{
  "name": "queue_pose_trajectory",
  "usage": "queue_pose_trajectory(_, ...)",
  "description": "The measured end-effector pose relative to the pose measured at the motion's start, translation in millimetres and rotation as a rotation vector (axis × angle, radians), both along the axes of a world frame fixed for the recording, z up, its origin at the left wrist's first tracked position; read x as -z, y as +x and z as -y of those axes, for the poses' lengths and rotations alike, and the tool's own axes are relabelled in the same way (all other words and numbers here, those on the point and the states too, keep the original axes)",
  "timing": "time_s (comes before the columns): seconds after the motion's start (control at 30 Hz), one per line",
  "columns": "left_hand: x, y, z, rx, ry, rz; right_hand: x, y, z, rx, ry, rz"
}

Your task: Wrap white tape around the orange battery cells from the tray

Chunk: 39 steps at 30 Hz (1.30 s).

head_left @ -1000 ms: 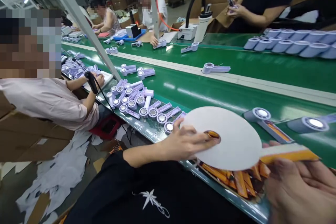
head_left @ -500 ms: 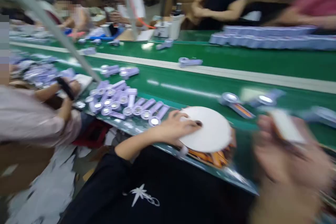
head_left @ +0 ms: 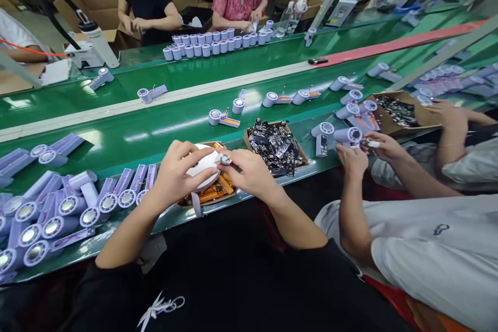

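Observation:
My left hand [head_left: 177, 170] curls over a white round disc [head_left: 203, 170] that lies on a tray of orange strips [head_left: 212, 193] at the near edge of the green belt. My right hand [head_left: 249, 170] meets it from the right, fingertips pinched on a small round silver part [head_left: 225, 160] at the disc's rim. Both hands are closed. A white strip [head_left: 195, 204] hangs from the tray's front.
Several lilac handheld fan bodies [head_left: 58, 207] are heaped at my left. A cardboard box of black parts [head_left: 277, 146] stands right of my hands. More fan bodies [head_left: 220, 117] ride the green conveyor [head_left: 128, 129]. A co-worker's hands [head_left: 363, 153] work at my right; people sit across the belt.
My view swung right along the line. My right hand let go of the long orange-edged strip and came in to the disc. My left hand stayed on the disc.

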<state>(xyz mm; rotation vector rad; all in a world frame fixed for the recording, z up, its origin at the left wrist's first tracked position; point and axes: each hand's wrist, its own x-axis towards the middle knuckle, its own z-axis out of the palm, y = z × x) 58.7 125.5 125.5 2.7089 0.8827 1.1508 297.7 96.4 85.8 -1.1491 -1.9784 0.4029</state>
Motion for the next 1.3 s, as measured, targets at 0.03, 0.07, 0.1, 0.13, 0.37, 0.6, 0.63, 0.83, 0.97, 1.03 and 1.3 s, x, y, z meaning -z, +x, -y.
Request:
queue_pose_trajectory(0.03,-1.6,7.5,-2.5,0.007,0.025,-0.002,-0.4,0.7,-0.9,-0.005,0.03,0.061)
queue_pose_trajectory(0.07,-2.4,13.3,-4.9,0.019,0.037,-0.01,-0.2,1.4,-2.0,-0.007,0.064,0.107)
queue_pose_trajectory(0.1,-2.7,17.4,-7.1,0.034,0.04,-0.013,0.5,2.3,-3.0,-0.011,0.1,0.133)
queue_pose_trajectory(0.13,-2.9,20.3,-9.0,0.047,0.037,-0.013,1.9,3.3,-3.7,-0.019,0.134,0.137)
queue_pose_trajectory(0.37,-13.1,30.0,-24.6,0.051,0.303,-0.208,9.0,12.4,0.2,-0.086,0.037,0.046)
queue_pose_trajectory(0.6,-36.3,74.0,-55.4,0.448,0.241,-0.69,12.6,40.5,-13.6,-0.127,-0.425,0.175)
queue_pose_trajectory(0.63,-38.2,86.8,-64.3,0.526,0.155,-0.68,19.9,47.0,-15.1,-0.167,-0.47,0.073)
queue_pose_trajectory(0.83,-17.9,205.3,-183.0,0.396,-0.445,-0.734,68.8,82.6,-2.9,-0.12,-0.668,-1.013)
queue_pose_trajectory(0.97,24.6,283.1,-269.1,-0.185,-0.409,-0.805,82.0,101.6,5.0,-0.051,-0.685,-1.193)
queue_pose_trajectory(1.03,45.9,303.5,-294.8,-0.253,-0.437,-0.852,86.0,110.3,5.8,-0.033,-0.68,-1.189)
queue_pose_trajectory(1.3,53.3,243.7,-336.0,-0.164,-0.46,-1.046,90.3,112.9,-4.9,0.008,-0.581,-1.099)
